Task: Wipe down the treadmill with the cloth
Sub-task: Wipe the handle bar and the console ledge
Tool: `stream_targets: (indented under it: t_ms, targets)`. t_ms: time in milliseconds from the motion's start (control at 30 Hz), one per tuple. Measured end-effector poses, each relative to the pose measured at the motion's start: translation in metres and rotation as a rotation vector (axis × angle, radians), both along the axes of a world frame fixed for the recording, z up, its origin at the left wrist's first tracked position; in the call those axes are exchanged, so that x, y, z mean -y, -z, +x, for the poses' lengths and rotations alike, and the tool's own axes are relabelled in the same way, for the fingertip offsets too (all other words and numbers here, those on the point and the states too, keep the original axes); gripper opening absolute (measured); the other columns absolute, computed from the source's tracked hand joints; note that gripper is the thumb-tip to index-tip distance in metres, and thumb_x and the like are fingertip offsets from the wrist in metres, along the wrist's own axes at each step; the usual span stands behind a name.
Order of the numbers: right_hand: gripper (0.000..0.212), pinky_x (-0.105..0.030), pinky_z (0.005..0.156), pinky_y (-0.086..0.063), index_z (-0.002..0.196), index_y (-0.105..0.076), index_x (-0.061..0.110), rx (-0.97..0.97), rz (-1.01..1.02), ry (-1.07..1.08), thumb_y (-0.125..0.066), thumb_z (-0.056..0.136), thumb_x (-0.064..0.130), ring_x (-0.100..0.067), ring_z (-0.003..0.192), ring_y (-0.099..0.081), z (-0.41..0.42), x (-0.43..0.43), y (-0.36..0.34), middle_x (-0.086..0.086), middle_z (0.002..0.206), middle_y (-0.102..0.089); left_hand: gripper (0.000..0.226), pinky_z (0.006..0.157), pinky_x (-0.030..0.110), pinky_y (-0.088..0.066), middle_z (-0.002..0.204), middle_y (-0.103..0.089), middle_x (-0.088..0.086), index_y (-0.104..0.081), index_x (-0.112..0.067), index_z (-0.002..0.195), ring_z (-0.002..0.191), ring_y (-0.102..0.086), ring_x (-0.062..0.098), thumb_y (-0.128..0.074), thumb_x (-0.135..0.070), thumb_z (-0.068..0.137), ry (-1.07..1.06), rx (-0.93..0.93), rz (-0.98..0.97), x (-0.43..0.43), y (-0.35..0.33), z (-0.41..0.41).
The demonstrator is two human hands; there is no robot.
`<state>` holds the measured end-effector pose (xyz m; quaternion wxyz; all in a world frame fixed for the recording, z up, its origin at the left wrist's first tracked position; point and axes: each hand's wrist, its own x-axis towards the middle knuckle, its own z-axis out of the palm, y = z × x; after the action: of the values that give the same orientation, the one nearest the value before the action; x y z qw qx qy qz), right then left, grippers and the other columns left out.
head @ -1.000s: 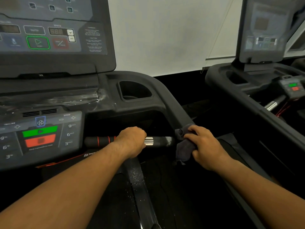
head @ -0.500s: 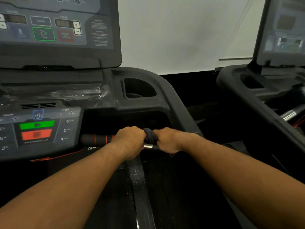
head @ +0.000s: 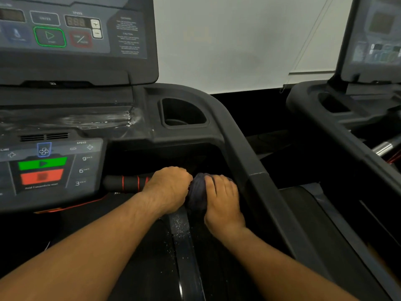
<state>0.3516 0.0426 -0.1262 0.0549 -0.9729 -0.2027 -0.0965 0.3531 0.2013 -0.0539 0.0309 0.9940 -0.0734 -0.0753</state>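
Right hand point(head: 222, 205): fingers point(head: 219, 183) side by side, bent down over the cloth point(head: 196, 192) and gripping it; thumb hidden. Cloth: dark, bunched into a wad, wedged between the two hands and touching both, sitting where the handlebar point(head: 128, 183) runs on to the right; the bar itself is covered at that spot. Left hand point(head: 168, 189): fingers curled round the handlebar, knuckles up, fingertips out of sight behind the bar. Handlebar: black, horizontal, with two thin red rings just left of the left hand, its left end meeting the lower control panel point(head: 47, 168). Lower control panel: green button point(head: 42, 163) above a red button point(head: 41, 177), a fan symbol over them, speed figures 9, 6 and 3 down the right side. Treadmill point(head: 238, 135): dark grey frame, side arm sloping down to the right past the right hand. Cup holder point(head: 183, 112): recessed in the frame, above the hands. Plastic film point(head: 65, 120): clear, wrinkled, across the ledge above the lower panel. Upper display point(head: 65, 29): tilted screen, green-outlined play key beside a red-outlined key; small print blurred. Second treadmill point(head: 347, 127): at right, well apart from the hands. Wall point(head: 227, 40): pale, behind both machines.
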Motion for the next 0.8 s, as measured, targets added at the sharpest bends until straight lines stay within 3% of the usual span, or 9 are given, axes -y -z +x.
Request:
stream_targets:
  t_ms: [100, 200, 300, 367, 433, 533, 600, 700, 800]
  targets:
    - [0.059, -0.042, 0.103, -0.039, 0.131, -0.041, 0.018, -0.291, -0.196, -0.028, -0.067, 0.079, 0.026, -0.026, 0.115, -0.05, 0.028, -0.014, -0.042, -0.005, 0.122, -0.051, 0.015, 0.068, 0.028, -0.045, 0.103, -0.06, -0.004, -0.061, -0.027, 0.108, 0.087, -0.058, 0.014, -0.06, -0.027, 0.093, -0.008, -0.022, -0.001, -0.001, -0.001, 0.002]
    - [0.045, -0.04, 0.091, -0.051, 0.124, -0.049, 0.017, -0.725, -0.356, -0.016, -0.067, 0.084, 0.024, -0.023, 0.099, -0.06, 0.06, -0.03, -0.064, -0.004, 0.111, -0.059, 0.017, 0.066, 0.028, -0.042, 0.103, -0.06, -0.002, -0.06, -0.025, 0.109, 0.086, -0.058, 0.014, -0.061, -0.026, 0.092, -0.017, -0.033, 0.002, -0.001, 0.0, 0.005]
    - [0.036, -0.034, 0.083, -0.055, 0.119, -0.058, 0.016, -0.821, -0.476, -0.089, -0.066, 0.085, 0.012, -0.021, 0.091, -0.065, 0.075, -0.04, -0.069, -0.004, 0.104, -0.065, 0.02, 0.065, 0.028, -0.041, 0.103, -0.061, -0.002, -0.061, -0.022, 0.111, 0.085, -0.059, 0.015, -0.063, -0.023, 0.09, -0.043, -0.038, -0.014, 0.0, 0.0, 0.007]
    - [0.038, -0.034, 0.084, -0.052, 0.119, -0.053, 0.018, -0.761, -0.415, -0.097, -0.068, 0.085, 0.018, -0.021, 0.094, -0.062, 0.068, -0.034, -0.067, -0.001, 0.105, -0.061, 0.021, 0.064, 0.027, -0.041, 0.101, -0.062, -0.002, -0.062, -0.023, 0.111, 0.084, -0.059, 0.015, -0.064, -0.026, 0.09, -0.048, -0.046, -0.024, -0.001, -0.002, 0.007]
    - [0.046, -0.037, 0.085, -0.048, 0.119, -0.047, 0.022, -0.418, -0.337, -0.094, -0.073, 0.081, 0.027, -0.022, 0.096, -0.058, 0.049, -0.02, -0.052, 0.0, 0.105, -0.057, 0.018, 0.064, 0.028, -0.042, 0.098, -0.062, -0.003, -0.062, -0.024, 0.108, 0.082, -0.059, 0.015, -0.064, -0.028, 0.09, -0.045, -0.053, -0.035, -0.002, -0.005, 0.006]
    - [0.051, -0.038, 0.078, -0.049, 0.114, -0.054, 0.018, 0.085, -0.192, -0.066, -0.08, 0.07, 0.023, -0.024, 0.088, -0.059, 0.025, -0.008, -0.01, -0.003, 0.098, -0.06, 0.015, 0.065, 0.029, -0.046, 0.093, -0.062, -0.004, -0.063, -0.026, 0.106, 0.081, -0.059, 0.015, -0.06, -0.028, 0.092, -0.046, -0.041, -0.062, -0.003, -0.005, 0.006]
    - [0.056, -0.043, 0.08, -0.049, 0.117, -0.053, 0.013, 0.167, -0.081, -0.043, -0.079, 0.067, 0.019, -0.028, 0.091, -0.059, 0.02, -0.005, 0.007, -0.008, 0.1, -0.061, 0.018, 0.07, 0.029, -0.048, 0.098, -0.062, -0.003, -0.062, -0.025, 0.11, 0.086, -0.06, 0.016, -0.059, -0.027, 0.092, -0.039, -0.027, -0.068, -0.003, -0.004, 0.005]
    - [0.051, -0.043, 0.077, -0.049, 0.114, -0.053, 0.013, 0.238, -0.105, -0.037, -0.077, 0.07, 0.02, -0.029, 0.088, -0.06, 0.021, -0.006, 0.007, -0.009, 0.098, -0.061, 0.025, 0.075, 0.031, -0.049, 0.107, -0.062, -0.003, -0.059, -0.026, 0.117, 0.094, -0.059, 0.017, -0.059, -0.028, 0.092, -0.031, -0.011, -0.097, -0.005, -0.002, 0.004]
    - [0.047, -0.039, 0.075, -0.047, 0.116, -0.05, 0.018, 0.063, -0.279, -0.097, -0.075, 0.077, 0.027, -0.026, 0.089, -0.06, 0.035, -0.012, -0.016, -0.005, 0.101, -0.06, 0.032, 0.08, 0.033, -0.051, 0.111, -0.061, -0.004, -0.057, -0.027, 0.12, 0.098, -0.059, 0.017, -0.065, -0.033, 0.089, -0.03, -0.007, -0.175, -0.011, -0.003, 0.005]
